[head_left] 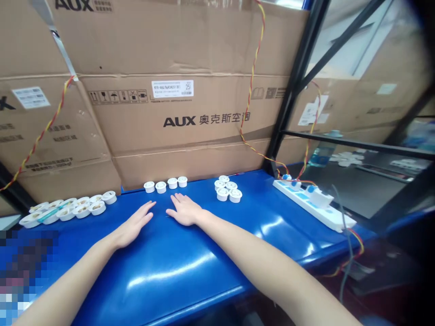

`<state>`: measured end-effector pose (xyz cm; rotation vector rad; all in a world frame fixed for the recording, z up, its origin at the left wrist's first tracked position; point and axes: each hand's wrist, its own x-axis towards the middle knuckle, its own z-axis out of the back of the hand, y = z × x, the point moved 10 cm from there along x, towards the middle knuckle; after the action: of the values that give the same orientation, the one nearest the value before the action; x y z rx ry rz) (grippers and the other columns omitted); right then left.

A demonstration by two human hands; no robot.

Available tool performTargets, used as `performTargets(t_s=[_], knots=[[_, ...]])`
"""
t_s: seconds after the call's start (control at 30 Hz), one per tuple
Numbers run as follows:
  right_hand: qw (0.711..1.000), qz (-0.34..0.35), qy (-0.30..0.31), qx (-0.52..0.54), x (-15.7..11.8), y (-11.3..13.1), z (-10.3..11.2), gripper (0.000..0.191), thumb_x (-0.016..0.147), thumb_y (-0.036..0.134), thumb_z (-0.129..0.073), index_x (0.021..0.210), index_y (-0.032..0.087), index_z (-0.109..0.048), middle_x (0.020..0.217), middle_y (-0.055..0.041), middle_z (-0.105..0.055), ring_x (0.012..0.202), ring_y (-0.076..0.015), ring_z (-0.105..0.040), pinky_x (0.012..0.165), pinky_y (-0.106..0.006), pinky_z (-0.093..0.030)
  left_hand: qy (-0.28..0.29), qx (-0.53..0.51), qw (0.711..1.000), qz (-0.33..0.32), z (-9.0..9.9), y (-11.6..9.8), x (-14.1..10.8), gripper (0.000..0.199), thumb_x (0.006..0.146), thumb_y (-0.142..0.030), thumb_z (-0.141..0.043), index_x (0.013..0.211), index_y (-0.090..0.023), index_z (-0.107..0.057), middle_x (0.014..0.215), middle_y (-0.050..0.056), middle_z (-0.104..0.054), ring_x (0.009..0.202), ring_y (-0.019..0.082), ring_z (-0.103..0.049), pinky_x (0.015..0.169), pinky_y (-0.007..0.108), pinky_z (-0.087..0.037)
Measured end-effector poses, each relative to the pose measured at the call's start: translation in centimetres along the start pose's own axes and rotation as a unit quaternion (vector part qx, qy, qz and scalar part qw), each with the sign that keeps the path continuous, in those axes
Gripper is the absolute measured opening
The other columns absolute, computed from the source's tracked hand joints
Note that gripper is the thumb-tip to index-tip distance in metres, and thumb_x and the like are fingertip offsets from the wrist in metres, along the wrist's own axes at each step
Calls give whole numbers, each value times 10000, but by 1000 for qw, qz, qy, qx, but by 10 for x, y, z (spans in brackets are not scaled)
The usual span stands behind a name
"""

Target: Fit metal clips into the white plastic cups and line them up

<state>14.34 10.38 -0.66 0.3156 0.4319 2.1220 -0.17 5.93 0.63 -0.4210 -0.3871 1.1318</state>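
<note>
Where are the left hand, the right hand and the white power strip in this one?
Left hand (132, 227): head view, on the middle of the hand.
Right hand (186, 211): head view, on the back of the hand.
White power strip (306, 202): head view, on its casing.

Glossy blue tabletop, small white cups — three groups, power strip at right

My forearms run off the bottom edge, and my palms face away — whether my left hand or right hand touches the blue table, I cannot tell. The insides of the white cups ahead are too small to read. A bottle blurs behind the rack bar — pixels mask the lower left corner.
</note>
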Motion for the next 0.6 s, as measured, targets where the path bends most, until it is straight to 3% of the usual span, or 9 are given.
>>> performTargets(t_s=[0.13,0.2,0.27,0.37,0.43,0.53,0.6], knots=[[998,20,13,61,1,16,-2,801,902,635,-279,1481,84,-222,1532,-166,-182,1423,-288,-153,1149,-434,-145,-13,111,994,-14,-3,-8,-26,600,926,-550,-327,1471,-316,-235,1555,19,-204,1410,276,-229,1142,492,-237],[994,48,1,103,0,21,12,728,928,602,-242,1486,134,-217,1529,-125,-228,1401,-256,-243,1126,-399,-218,-24,155,987,-21,-7,-16,-27,646,902,-573,-374,1473,-303,-237,1547,32,-231,1403,290,-246,1136,492,-255],[991,57,-56,108,-3,15,41,643,950,569,-208,1466,190,-274,1506,-85,-311,1360,-224,-332,1090,-365,-279,-24,164,986,-35,-13,-29,-18,649,903,-584,-361,1473,-300,-236,1547,36,-228,1403,289,-249,1135,489,-255],[984,-29,-177,-17,-15,-26,95,561,955,530,-256,1353,187,-451,1413,-112,-448,1320,-249,-371,1097,-398,-224,8,157,985,-78,-29,-54,6,656,890,-616,-355,1470,-335,-231,1560,13,-176,1420,285,-195,1144,476,-226],[962,-134,-215,-98,-27,-67,120,560,942,525,-300,1326,159,-480,1436,-144,-404,1351,-289,-300,1108,-453,-150,28,152,983,-101,-39,-66,22,662,884,-634,-348,1468,-347,-226,1566,-3,-131,1432,277,-149,1157,472,-180],[944,-262,-155,-130,-40,-124,120,660,917,583,-292,1395,141,-402,1489,-156,-314,1384,-327,-215,1102,-496,-123,62,148,980,-116,-51,-75,36,658,898,-630,-306,1468,-307,-251,1552,19,-183,1430,255,-165,1165,454,-146],[944,-286,-104,-131,-41,-141,106,708,911,601,-274,1422,118,-361,1510,-162,-266,1397,-325,-188,1111,-468,-118,74,141,980,-119,-55,-75,37,667,906,-621,-285,1470,-265,-260,1544,37,-200,1427,238,-178,1170,429,-137]])
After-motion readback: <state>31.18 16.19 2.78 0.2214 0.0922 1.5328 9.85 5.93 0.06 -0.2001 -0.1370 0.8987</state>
